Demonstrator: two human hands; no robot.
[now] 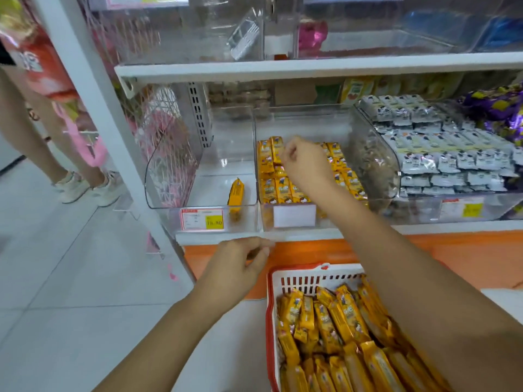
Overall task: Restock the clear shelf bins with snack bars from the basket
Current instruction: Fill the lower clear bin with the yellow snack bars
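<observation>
Snack bars [325, 329] fill red basket [311, 281] lower right, more in centre bin [302, 123] | white shelf [424, 228], tiled floor [56, 264] | my right grip [300, 161] curled over binned bars, hold unclear; left grip [243, 258] slack, empty | price tag [202, 219] unreadable

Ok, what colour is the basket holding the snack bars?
The basket has white slotted walls with a red rim, seen best in the head view.
</observation>
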